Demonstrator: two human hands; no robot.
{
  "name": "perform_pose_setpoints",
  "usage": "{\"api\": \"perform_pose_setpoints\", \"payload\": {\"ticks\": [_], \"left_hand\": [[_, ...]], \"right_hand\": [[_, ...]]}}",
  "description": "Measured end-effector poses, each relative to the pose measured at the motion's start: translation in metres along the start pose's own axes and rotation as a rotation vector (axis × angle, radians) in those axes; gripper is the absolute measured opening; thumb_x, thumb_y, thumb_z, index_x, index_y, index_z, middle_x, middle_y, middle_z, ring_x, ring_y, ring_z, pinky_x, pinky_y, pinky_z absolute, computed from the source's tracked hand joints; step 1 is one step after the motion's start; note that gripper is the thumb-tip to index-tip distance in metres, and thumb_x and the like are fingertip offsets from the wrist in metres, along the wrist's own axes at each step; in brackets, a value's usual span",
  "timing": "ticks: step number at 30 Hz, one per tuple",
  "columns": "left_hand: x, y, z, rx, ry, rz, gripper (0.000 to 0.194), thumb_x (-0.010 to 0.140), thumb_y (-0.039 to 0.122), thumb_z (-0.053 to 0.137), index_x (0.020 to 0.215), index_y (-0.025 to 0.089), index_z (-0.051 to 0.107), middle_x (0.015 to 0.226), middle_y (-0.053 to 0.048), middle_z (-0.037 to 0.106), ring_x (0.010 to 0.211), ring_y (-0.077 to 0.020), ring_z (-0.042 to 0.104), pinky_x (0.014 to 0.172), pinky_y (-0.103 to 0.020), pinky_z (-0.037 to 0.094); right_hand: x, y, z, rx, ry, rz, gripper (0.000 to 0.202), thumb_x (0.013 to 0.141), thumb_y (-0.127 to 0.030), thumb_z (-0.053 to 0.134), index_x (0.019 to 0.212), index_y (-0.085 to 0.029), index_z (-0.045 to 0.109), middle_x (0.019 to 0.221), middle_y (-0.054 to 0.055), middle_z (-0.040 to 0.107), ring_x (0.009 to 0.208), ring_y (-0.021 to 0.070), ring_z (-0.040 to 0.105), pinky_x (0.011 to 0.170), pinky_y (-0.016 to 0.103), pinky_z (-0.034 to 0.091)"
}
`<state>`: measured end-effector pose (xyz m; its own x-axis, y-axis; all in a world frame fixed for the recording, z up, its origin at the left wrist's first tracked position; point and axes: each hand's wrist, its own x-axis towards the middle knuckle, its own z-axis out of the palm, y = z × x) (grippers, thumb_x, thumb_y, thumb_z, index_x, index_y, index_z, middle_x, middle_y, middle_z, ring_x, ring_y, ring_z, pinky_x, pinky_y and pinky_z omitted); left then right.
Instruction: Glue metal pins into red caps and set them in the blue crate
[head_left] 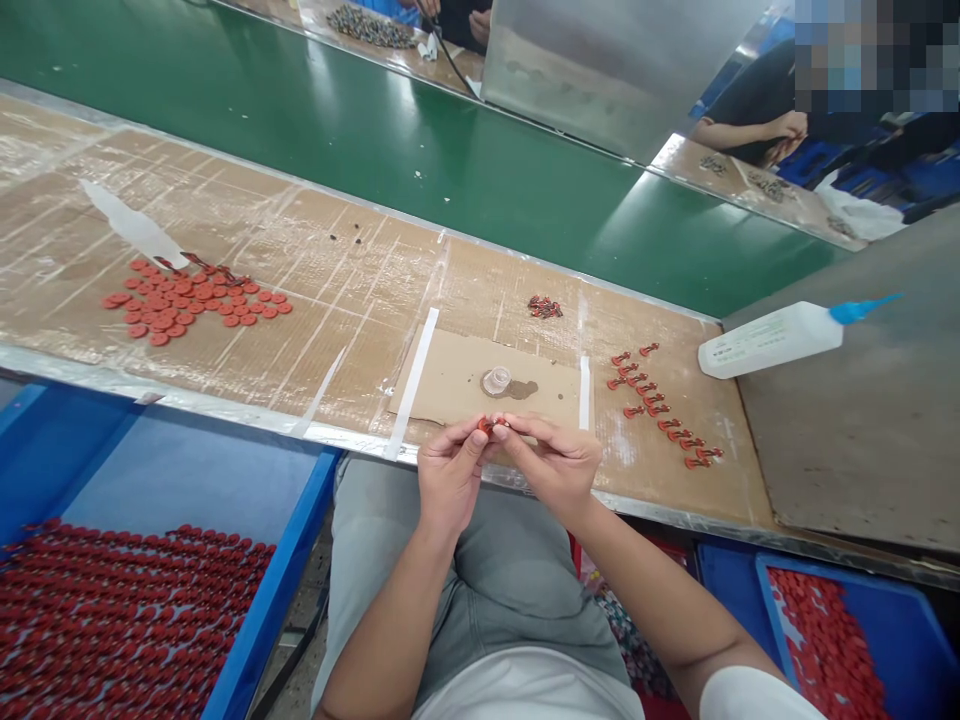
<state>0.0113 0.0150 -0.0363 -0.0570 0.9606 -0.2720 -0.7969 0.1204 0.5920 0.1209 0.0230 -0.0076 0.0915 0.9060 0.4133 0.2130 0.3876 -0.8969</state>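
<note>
Between the fingertips of both hands is a small red part (491, 426), held over the table's front edge; its exact form is mostly covered by the fingers. My left hand (448, 470) pinches it from the left, and my right hand (556, 458) pinches it from the right. Just beyond the hands, a small clear cup (496, 380) stands beside a dark wet stain on a cardboard sheet (457, 365) taped at its sides. Farther back lies a little pile of red and dark pieces (545, 307). To the right, several small red parts with dark tops (652, 393) stand in slanting rows.
Many red discs (176, 300) lie at left by a white strip (135, 222). A white squeeze bottle (772, 340) with a blue nozzle leans at right by a metal panel (862, 420). Blue trays (300, 500) of red parts sit below. Co-workers are across the green belt (337, 130).
</note>
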Motion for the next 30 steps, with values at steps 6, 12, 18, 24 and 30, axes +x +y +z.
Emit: {"api": "perform_pose_setpoints", "payload": {"ticks": [6,12,18,24,30], "left_hand": [[-0.004,-0.001,0.003,0.052,-0.002,0.039,0.014,0.066,0.023,0.078,0.080,0.022,0.076,0.086,-0.002,0.077,0.082,-0.0131,0.071,0.074,-0.023,0.059],[-0.011,-0.001,0.007,0.081,-0.023,0.066,0.015,0.066,0.023,0.078,0.082,0.023,0.077,0.087,-0.002,0.077,0.083,-0.0133,0.071,0.074,-0.022,0.059],[-0.017,-0.001,0.011,0.106,-0.021,0.084,0.017,0.065,0.022,0.079,0.082,0.024,0.077,0.087,-0.001,0.077,0.081,-0.0125,0.071,0.073,-0.023,0.059],[-0.021,0.000,0.018,0.093,0.012,0.088,0.018,0.063,0.021,0.081,0.080,0.023,0.076,0.079,0.000,0.078,0.073,-0.0102,0.071,0.071,-0.021,0.060],[-0.022,0.001,0.020,0.094,0.021,0.124,0.011,0.065,0.020,0.079,0.075,0.020,0.074,0.074,0.000,0.077,0.071,-0.0107,0.072,0.070,-0.021,0.060]], "right_hand": [[-0.005,0.001,-0.005,0.007,0.013,-0.008,0.029,0.072,-0.014,0.074,0.095,-0.032,0.074,0.092,0.000,0.075,0.081,0.0196,0.072,0.078,0.037,0.061],[-0.003,-0.007,-0.012,-0.050,0.007,-0.098,0.033,0.071,-0.011,0.075,0.095,-0.033,0.074,0.092,0.000,0.076,0.080,0.0199,0.072,0.076,0.036,0.062],[-0.001,-0.012,-0.017,-0.017,-0.002,-0.178,0.035,0.070,-0.008,0.074,0.096,-0.031,0.073,0.092,0.001,0.076,0.082,0.0203,0.072,0.076,0.036,0.061],[-0.002,-0.014,-0.021,0.021,0.002,-0.164,0.034,0.071,-0.009,0.074,0.096,-0.030,0.073,0.092,0.002,0.075,0.084,0.0208,0.072,0.076,0.037,0.061],[-0.005,-0.014,-0.021,-0.001,0.023,-0.140,0.034,0.069,-0.009,0.075,0.096,-0.030,0.073,0.090,0.002,0.075,0.080,0.0194,0.071,0.073,0.036,0.061]]}}
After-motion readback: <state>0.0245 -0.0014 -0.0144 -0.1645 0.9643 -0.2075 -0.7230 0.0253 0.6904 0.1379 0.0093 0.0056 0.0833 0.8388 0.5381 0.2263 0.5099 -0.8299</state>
